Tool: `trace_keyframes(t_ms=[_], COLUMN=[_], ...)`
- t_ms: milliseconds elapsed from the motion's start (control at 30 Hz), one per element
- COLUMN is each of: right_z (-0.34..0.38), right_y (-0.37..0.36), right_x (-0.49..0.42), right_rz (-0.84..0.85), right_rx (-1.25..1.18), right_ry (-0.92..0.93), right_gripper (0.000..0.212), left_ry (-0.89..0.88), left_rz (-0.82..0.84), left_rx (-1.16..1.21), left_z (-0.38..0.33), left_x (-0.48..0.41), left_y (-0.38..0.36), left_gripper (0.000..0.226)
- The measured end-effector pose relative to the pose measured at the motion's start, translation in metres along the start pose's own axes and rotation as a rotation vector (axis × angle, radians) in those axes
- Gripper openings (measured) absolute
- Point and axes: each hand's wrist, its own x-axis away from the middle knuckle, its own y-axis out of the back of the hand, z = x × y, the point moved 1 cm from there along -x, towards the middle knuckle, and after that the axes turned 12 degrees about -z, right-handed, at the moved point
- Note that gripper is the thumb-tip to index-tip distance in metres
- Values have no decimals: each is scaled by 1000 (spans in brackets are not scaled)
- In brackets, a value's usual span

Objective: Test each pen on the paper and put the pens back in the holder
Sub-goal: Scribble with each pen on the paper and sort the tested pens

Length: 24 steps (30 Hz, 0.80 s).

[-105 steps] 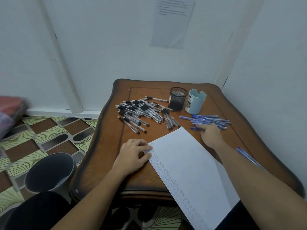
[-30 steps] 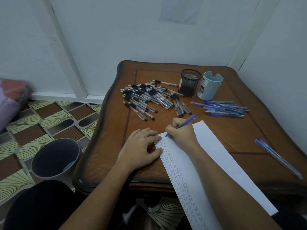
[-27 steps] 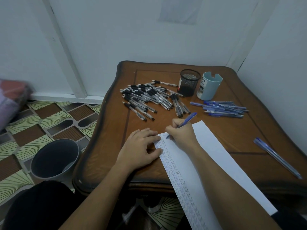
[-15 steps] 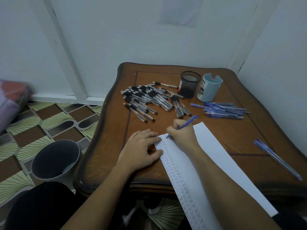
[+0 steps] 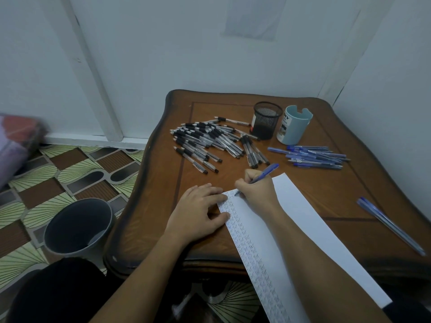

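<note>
My right hand [image 5: 255,190] grips a blue pen [image 5: 264,174], its tip down on the top left corner of the white paper [image 5: 300,231]. Rows of small pen marks run along the paper's left edge. My left hand [image 5: 198,212] lies flat, fingers pressing that left edge onto the wooden table [image 5: 158,183]. A black mesh holder [image 5: 265,121] and a pale blue holder [image 5: 294,128] stand at the back. Several black pens [image 5: 210,143] lie in a heap to their left, several blue pens [image 5: 317,157] to the right.
Two more blue pens [image 5: 389,224] lie near the table's right edge. A dark round bin [image 5: 78,226] stands on the patterned floor to the left of the table. White walls close in behind and to the right.
My right hand picked a blue pen from the blue pile and brought it to the paper's top left corner. Over the last second only the view shifted slightly; both hands stay put.
</note>
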Motion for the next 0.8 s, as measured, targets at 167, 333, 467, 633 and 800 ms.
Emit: trace_keyframes(t_ms=[167,333,467,633,800], right_z=[-1,-2,-1,-3,5], right_y=[-1,0,0,0,7], right_x=[0,-1,-1,0,-9], right_rz=[10,13,8,-3,-222], right_rx=[-21,-42,-19,17,-143], right_ry=[0,-11,3,18,-206], right_gripper=[43,44,42,36,25], left_ry=[0,-3,-3,0,8], left_rz=[-7,-8,-9,-4,13], left_rx=[2,4,7,13,13], left_z=[0,1,2,2,2], left_x=[0,0,-1,-1,-1], left_y=[0,-1,-1,-1,-1], left_gripper=[52,51,50,52,53])
